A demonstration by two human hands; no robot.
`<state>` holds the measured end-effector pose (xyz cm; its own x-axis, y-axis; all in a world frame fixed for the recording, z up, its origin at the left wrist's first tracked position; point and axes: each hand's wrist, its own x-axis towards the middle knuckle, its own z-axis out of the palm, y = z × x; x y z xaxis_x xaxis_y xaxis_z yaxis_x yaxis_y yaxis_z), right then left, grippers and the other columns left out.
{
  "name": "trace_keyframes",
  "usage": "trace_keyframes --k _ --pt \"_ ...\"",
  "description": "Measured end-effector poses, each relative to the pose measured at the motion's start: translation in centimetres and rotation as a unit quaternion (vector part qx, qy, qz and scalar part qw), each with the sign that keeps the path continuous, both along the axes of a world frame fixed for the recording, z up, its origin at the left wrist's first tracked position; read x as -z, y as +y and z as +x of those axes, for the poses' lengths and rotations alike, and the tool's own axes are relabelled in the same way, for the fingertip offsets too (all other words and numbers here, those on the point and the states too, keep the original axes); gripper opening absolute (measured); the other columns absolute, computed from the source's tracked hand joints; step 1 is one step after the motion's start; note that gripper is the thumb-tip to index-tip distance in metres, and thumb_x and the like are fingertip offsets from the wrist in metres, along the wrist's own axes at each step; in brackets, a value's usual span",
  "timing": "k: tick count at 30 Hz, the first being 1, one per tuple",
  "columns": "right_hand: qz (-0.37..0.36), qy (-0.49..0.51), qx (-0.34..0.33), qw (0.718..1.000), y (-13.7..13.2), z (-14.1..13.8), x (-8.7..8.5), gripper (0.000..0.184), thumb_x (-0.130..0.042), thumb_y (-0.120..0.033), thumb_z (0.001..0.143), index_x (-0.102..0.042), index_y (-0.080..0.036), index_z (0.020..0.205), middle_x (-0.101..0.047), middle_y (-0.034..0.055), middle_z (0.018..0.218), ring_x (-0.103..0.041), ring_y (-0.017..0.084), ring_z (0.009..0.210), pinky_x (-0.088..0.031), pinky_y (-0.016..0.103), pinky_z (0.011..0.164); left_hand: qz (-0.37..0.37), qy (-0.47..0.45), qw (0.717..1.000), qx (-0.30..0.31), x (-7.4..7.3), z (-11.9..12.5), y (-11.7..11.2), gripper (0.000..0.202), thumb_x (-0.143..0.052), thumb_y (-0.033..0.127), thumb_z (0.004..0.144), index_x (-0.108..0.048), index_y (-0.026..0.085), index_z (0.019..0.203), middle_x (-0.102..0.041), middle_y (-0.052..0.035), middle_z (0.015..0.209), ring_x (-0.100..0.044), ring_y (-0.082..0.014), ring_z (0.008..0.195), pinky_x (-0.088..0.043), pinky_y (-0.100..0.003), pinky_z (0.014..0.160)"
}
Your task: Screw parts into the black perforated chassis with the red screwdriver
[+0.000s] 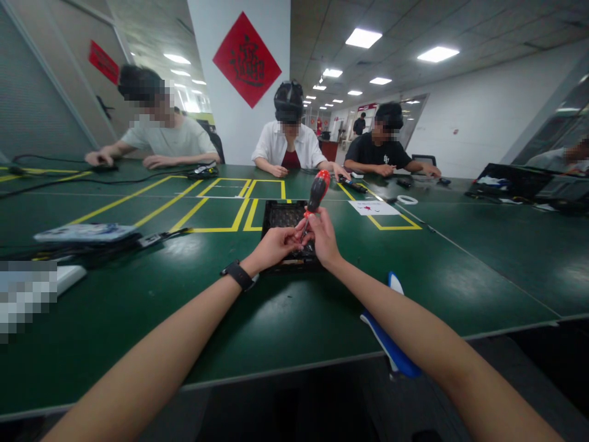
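- Head view: the right hand [324, 238] is closed round the screwdriver [317, 193], its fingers at the base of the handle and along the shaft.
- The screwdriver tilts, its black handle with a red end up and to the right, its shaft pointing down and left, above the black tray [294, 266].
- The left hand [274, 245] has its fingertips drawn together beside the lower shaft; I cannot tell whether they pinch the shaft or some small piece.
- Both hands are over the near part of the tray and hide much of it; what lies inside is too dark to name.
- The tray sits on the green table [184, 331], just beyond the near edge.
- A watch [240, 275] is on the left wrist.
- A blue-and-white object [389, 344] lies partly under the right forearm, at the table edge.
- A card [375, 209] with a red mark lies right of the tray, a white ring [407, 200] just past it.
- Yellow tape [207, 230] marks out shapes on the table.
- A pale box [89, 232] rests on dark cables at left.
- Three people sit across the table; a red diamond sign [247, 58] hangs on the pillar [276, 37] behind them.
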<state>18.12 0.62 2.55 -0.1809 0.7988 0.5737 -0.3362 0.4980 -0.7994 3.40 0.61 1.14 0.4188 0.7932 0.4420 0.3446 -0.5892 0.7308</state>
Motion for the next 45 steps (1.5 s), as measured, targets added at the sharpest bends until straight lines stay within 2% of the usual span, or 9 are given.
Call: trace_keyframes --k 4,9,16,21,27,30,37,42,45 --pt "0.001 -0.006 0.002 1.0 0.12 0.13 0.12 0.029 -0.043 -0.046 0.088 -0.043 -0.023 0.106 -0.057 -0.0037 0.071 -0.055 0.007 0.052 -0.041 0.015 0.038 0.001 0.005 1.0 0.007 0.03 0.04 -0.01 0.016 -0.058 0.026 0.076 -0.063 0.012 0.081 -0.063 -0.0003 0.073 -0.056 -0.0122 0.066 -0.042 -0.021 0.061" --pt "0.016 0.002 0.026 1.0 0.18 -0.01 0.25 0.028 -0.048 -0.043 0.086 -0.041 -0.023 0.105 -0.057 -0.0047 0.07 -0.055 0.007 0.053 -0.041 0.014 0.04 0.005 -0.006 1.0 0.008 -0.25 0.19 -0.24 0.014 -0.058 0.024 0.076 -0.064 0.012 0.081 -0.064 -0.0009 0.072 -0.057 -0.0112 0.064 -0.043 -0.021 0.06" --pt "0.024 0.019 0.035 0.999 -0.03 -0.29 0.16 0.029 -0.054 -0.039 0.085 -0.038 -0.023 0.104 -0.055 -0.0066 0.067 -0.052 0.006 0.05 -0.041 0.014 0.039 -0.023 -0.02 1.0 -0.006 -0.65 0.24 -0.46 0.022 -0.065 0.031 0.072 -0.062 0.012 0.081 -0.063 -0.0018 0.069 -0.056 -0.0112 0.061 -0.045 -0.022 0.059" --pt "0.021 0.021 0.038 0.999 -0.02 -0.21 0.11 0.03 -0.055 -0.038 0.084 -0.038 -0.023 0.103 -0.055 -0.0066 0.068 -0.053 0.006 0.05 -0.041 0.014 0.039 -0.003 -0.011 1.0 -0.012 -0.41 0.16 -0.31 0.021 -0.065 0.032 0.072 -0.062 0.012 0.079 -0.063 -0.0022 0.069 -0.056 -0.0119 0.061 -0.045 -0.023 0.06" --pt "-0.006 0.008 0.007 1.0 0.22 0.17 0.09 0.023 -0.043 -0.041 0.089 -0.044 -0.022 0.101 -0.056 -0.0039 0.071 -0.054 0.006 0.052 -0.043 0.015 0.04 0.032 0.03 0.999 -0.02 0.01 -0.01 0.09 0.017 -0.057 0.028 0.078 -0.064 0.013 0.082 -0.065 -0.0022 0.075 -0.056 -0.0129 0.066 -0.044 -0.023 0.064" --pt "-0.003 0.006 0.018 1.0 0.28 0.22 0.04 0.024 -0.045 -0.042 0.088 -0.044 -0.022 0.102 -0.055 -0.0039 0.072 -0.055 0.006 0.053 -0.043 0.015 0.041 0.039 0.035 0.999 -0.008 -0.02 -0.03 0.14 0.016 -0.054 0.027 0.08 -0.063 0.013 0.081 -0.065 -0.0017 0.074 -0.056 -0.0129 0.067 -0.043 -0.023 0.064" --pt "0.018 0.014 0.037 0.999 -0.05 0.01 -0.07 0.028 -0.052 -0.041 0.085 -0.041 -0.023 0.104 -0.055 -0.0049 0.071 -0.055 0.007 0.055 -0.045 0.016 0.042 -0.01 -0.026 1.0 0.008 -0.08 0.17 -0.04 0.025 -0.058 0.034 0.078 -0.062 0.013 0.092 -0.066 -0.0042 0.08 -0.06 -0.0142 0.07 -0.046 -0.025 0.067" --pt "0.022 0.016 0.034 0.999 -0.06 -0.1 0.04 0.032 -0.055 -0.041 0.083 -0.039 -0.023 0.104 -0.055 -0.0054 0.072 -0.055 0.006 0.054 -0.044 0.015 0.041 -0.011 -0.013 1.0 -0.002 -0.22 0.22 -0.15 0.028 -0.066 0.038 0.071 -0.061 0.013 0.082 -0.06 -0.0006 0.068 -0.053 -0.0119 0.061 -0.044 -0.023 0.06" --pt "0.018 0.013 0.042 0.999 -0.06 -0.1 0.02 0.033 -0.057 -0.041 0.082 -0.038 -0.023 0.102 -0.056 -0.0052 0.073 -0.056 0.006 0.054 -0.045 0.016 0.042 0.006 0.008 1.0 -0.005 -0.44 0.18 -0.32 0.024 -0.065 0.035 0.072 -0.06 0.013 0.078 -0.058 0.0007 0.066 -0.051 -0.0112 0.06 -0.042 -0.022 0.058"
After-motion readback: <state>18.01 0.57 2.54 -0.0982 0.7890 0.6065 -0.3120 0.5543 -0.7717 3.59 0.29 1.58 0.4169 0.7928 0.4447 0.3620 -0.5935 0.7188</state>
